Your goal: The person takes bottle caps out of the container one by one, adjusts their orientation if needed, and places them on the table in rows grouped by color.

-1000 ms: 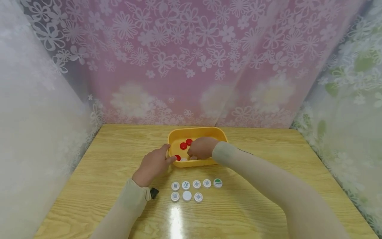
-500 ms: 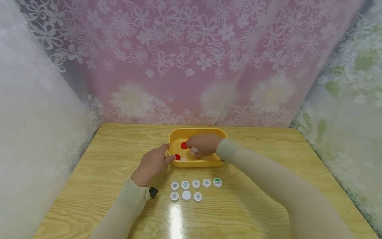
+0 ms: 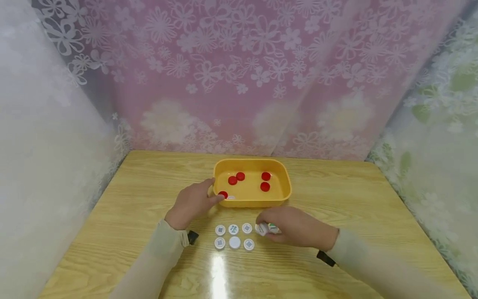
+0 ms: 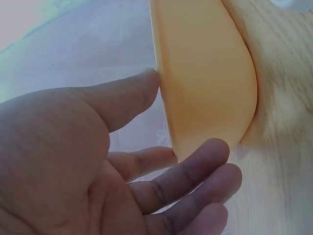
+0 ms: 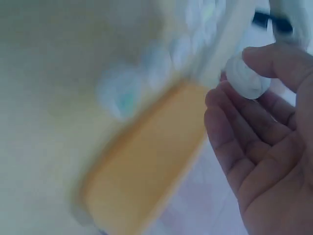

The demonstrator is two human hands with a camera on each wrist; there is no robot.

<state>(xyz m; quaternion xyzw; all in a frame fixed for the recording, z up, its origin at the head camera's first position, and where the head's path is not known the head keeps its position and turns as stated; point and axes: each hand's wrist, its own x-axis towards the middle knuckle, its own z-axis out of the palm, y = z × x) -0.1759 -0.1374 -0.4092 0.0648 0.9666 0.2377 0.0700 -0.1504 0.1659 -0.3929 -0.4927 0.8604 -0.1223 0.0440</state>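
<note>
My right hand pinches a white bottle cap between thumb and fingers, low over the table's two rows of white caps. In the head view this held cap overlaps the right part of the back row, beside a cap with a green mark. My left hand touches the near left corner of a yellow plastic tub, its thumb and index fingertip at the rim and the other fingers loosely extended beside the wall. Inside the tub lie several red caps and a partly hidden white cap.
The front row holds a plain white cap between two patterned ones. Behind the wooden table hangs a pink floral curtain, with pale floral sheets at both sides. A dark wrist strap piece hangs below my right wrist.
My right hand has come out of the tub with a white cap and moved toward me, over the back row. My left hand has stayed at the tub's corner.
</note>
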